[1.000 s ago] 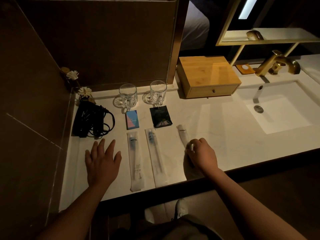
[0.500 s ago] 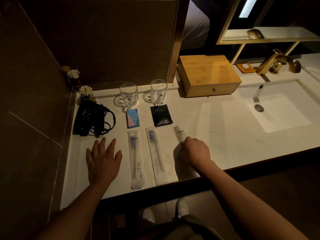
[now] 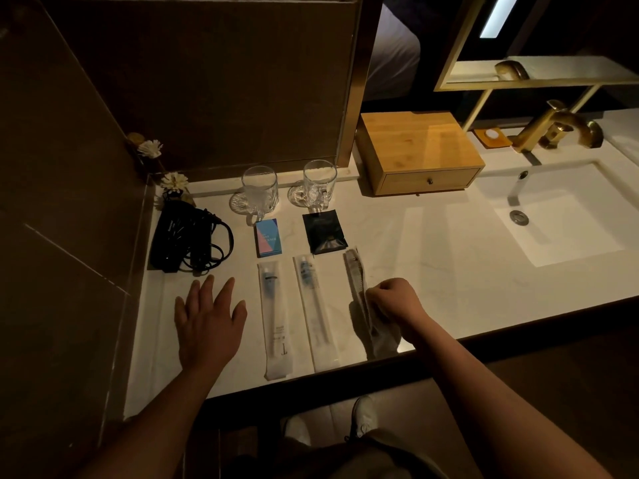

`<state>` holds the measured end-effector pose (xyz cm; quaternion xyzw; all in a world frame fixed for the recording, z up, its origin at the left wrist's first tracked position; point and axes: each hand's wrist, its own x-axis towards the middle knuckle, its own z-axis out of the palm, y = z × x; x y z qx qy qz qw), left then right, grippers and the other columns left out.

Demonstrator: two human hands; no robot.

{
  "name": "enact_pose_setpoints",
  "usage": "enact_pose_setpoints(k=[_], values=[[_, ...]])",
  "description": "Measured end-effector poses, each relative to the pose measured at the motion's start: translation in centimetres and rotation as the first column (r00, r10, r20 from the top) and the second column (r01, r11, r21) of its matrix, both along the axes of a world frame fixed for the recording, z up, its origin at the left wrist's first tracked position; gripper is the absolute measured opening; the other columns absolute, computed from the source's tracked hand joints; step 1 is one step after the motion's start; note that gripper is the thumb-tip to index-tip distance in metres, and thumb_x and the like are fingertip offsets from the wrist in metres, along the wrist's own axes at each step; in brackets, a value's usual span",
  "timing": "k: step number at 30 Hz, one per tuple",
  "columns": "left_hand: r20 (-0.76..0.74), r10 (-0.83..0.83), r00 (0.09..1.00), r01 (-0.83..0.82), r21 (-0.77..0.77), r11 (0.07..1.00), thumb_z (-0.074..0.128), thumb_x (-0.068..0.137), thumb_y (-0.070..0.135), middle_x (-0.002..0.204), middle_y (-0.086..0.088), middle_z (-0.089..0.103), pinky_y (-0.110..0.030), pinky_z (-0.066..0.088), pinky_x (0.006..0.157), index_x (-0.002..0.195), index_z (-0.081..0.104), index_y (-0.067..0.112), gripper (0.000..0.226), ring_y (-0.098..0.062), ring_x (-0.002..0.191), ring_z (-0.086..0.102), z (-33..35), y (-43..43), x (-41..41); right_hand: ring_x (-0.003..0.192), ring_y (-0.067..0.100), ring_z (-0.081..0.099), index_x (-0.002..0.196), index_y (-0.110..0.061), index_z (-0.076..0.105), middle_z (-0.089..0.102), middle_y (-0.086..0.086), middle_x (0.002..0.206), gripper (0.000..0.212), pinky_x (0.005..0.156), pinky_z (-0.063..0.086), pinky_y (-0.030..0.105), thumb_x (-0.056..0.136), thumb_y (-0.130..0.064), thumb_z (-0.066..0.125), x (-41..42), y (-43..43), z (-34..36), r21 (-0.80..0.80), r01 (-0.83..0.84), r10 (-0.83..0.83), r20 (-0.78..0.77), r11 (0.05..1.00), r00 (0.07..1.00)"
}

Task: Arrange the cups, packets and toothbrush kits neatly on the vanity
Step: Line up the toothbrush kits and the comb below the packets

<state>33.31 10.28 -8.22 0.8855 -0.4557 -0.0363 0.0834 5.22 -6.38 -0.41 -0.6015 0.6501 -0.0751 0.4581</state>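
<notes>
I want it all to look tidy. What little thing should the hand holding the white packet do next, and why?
Probably turn the third packet straight and lay it flat. The right hand pinches it, tilted, while the two toothbrush kits beside it lie flat and parallel. The left hand just rests on the vanity.

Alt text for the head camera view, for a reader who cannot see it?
A person's right hand pinches a third white sachet beside two wrapped toothbrush kits on a white marble vanity; the left hand rests flat. Behind stand two glass mugs, a blue packet and a black packet.
</notes>
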Motion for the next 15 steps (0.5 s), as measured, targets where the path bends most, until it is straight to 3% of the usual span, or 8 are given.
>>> enact_pose_setpoints(k=[4,6,8,11,15], values=[[-0.001,-0.002,1.0,0.002,-0.004,1.0,0.026,0.092,0.055,0.158,-0.013,0.035,-0.057,0.014,0.12,0.147,0.037,0.028,0.062,-0.035,0.15,0.021,-0.1,0.0,-0.1,0.078,0.022,0.064,0.092,-0.011,0.071,0.07,0.003,0.084,0.021,0.066,0.049,0.032,0.087,-0.025,0.055,-0.9,0.1,-0.4,-0.175,-0.084,0.048,-0.202,0.981,0.978],[0.001,-0.001,1.0,0.001,-0.005,1.0,0.026,0.092,0.055,0.158,-0.013,0.034,-0.057,0.013,0.12,0.147,0.037,0.029,0.062,-0.034,0.15,0.02,-0.1,0.0,-0.2,0.083,0.021,0.063,0.112,-0.018,0.066,0.071,0.004,0.099,0.028,0.068,0.047,0.031,0.092,-0.034,0.055,-0.8,0.6,-0.3,-0.286,-0.16,0.089,-0.247,0.945,0.965],[0.004,0.003,1.0,-0.002,-0.007,1.0,0.026,0.092,0.055,0.158,-0.012,0.034,-0.056,0.013,0.121,0.147,0.037,0.029,0.062,-0.033,0.15,0.02,0.0,0.0,-0.1,0.086,0.023,0.066,0.125,-0.022,0.058,0.067,0.003,0.107,0.038,0.069,0.053,0.034,0.092,-0.041,0.057,-0.3,1.1,-0.6,-0.387,-0.301,0.194,-0.292,0.872,0.937],[0.002,0.004,1.0,-0.004,-0.008,1.0,0.025,0.092,0.055,0.158,-0.012,0.034,-0.056,0.013,0.121,0.147,0.037,0.029,0.062,-0.033,0.15,0.02,0.1,0.0,-0.2,0.079,0.021,0.061,0.128,-0.029,0.056,0.057,0.0,0.106,0.037,0.061,0.053,0.032,0.092,-0.04,0.057,0.5,1.9,-1.7,-0.424,-0.465,0.31,-0.384,0.777,0.87],[-0.002,0.003,1.0,-0.003,-0.003,1.0,0.025,0.092,0.055,0.158,-0.012,0.034,-0.056,0.013,0.12,0.147,0.037,0.028,0.063,-0.033,0.15,0.019,0.0,0.0,-0.2,0.078,0.022,0.059,0.123,-0.03,0.061,0.055,0.0,0.1,0.03,0.058,0.047,0.028,0.096,-0.037,0.053,1.0,1.7,-2.3,-0.455,-0.443,0.277,-0.386,0.773,0.88]])
